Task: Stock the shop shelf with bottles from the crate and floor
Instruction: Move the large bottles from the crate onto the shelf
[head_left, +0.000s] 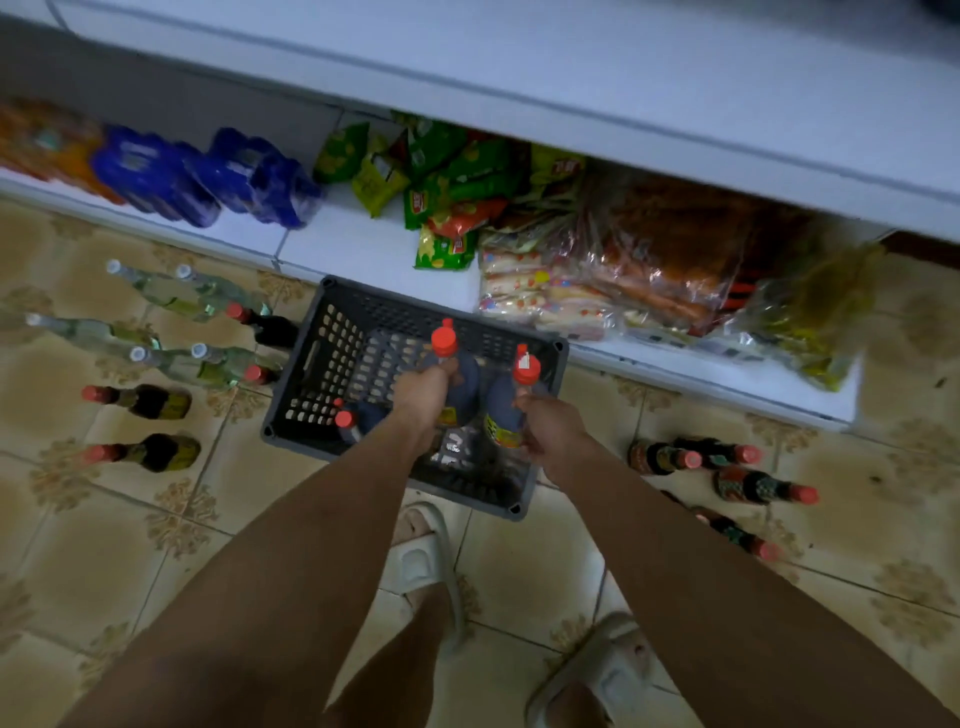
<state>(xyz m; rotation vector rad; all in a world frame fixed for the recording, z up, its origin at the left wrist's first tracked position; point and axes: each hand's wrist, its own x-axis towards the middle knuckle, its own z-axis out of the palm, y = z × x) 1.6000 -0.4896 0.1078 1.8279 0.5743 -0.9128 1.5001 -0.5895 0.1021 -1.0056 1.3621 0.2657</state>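
A dark grey plastic crate stands on the tiled floor against the bottom shelf. Over the crate, my left hand grips a dark bottle with a red cap by its neck. Beside it, my right hand holds a second dark red-capped bottle with a yellow label. One more red-capped bottle stands inside the crate at its near left. Clear and dark bottles stand on the floor to the left. More dark bottles stand to the right.
The bottom shelf holds blue packs at left, green snack bags in the middle and clear bags of goods at right. A white upper shelf overhangs it. My feet in white slippers are just behind the crate.
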